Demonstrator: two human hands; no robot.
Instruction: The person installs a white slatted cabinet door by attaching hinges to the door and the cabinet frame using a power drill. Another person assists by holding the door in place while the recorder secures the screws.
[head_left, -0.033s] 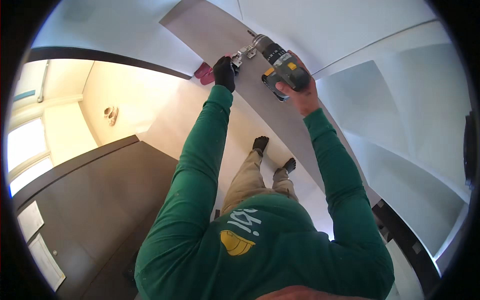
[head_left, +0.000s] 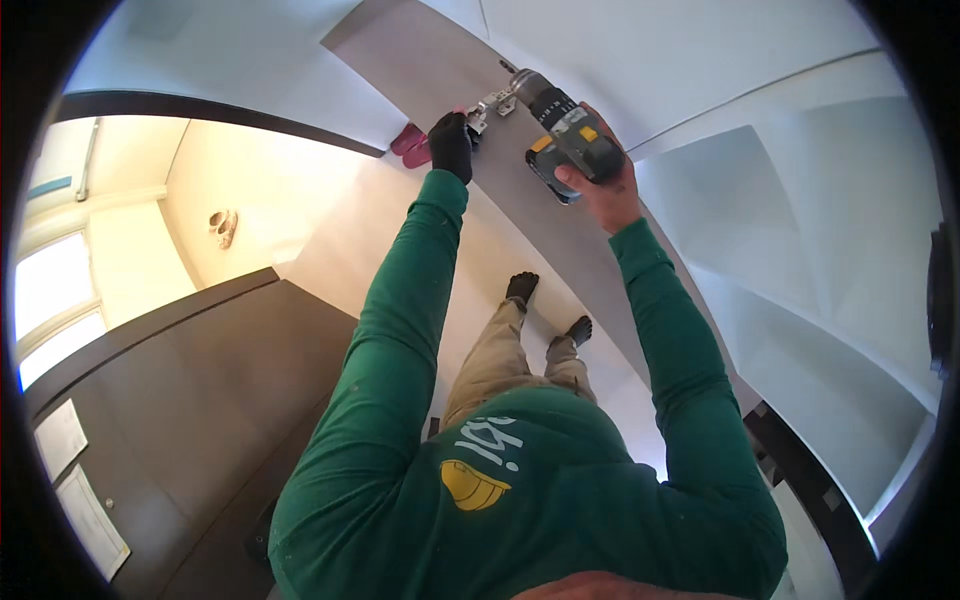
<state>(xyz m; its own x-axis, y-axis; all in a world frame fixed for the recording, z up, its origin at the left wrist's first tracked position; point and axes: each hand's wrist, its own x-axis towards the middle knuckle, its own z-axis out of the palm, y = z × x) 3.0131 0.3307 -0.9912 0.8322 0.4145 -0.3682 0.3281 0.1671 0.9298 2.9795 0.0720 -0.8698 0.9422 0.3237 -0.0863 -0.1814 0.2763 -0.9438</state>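
My right hand (head_left: 612, 190), bare, is wrapped round the grip of a cordless drill (head_left: 565, 125), dark grey with yellow parts. Its chuck and bit point to the far left, just beyond a metal cabinet hinge (head_left: 495, 103) on the edge of a brown-grey panel (head_left: 410, 50). In a black glove, my left hand (head_left: 450, 145) is closed at the near end of that hinge. The glove hides the fingertips and part of what they grip. The bit appears apart from the hinge.
White panels (head_left: 660, 50) rise at the far right, beside pale shelving (head_left: 740, 200). Pink shoes (head_left: 412, 147) lie beyond my left hand. A dark brown panel (head_left: 200, 370) with papers stands at left. My feet (head_left: 522, 286) are below on the pale floor.
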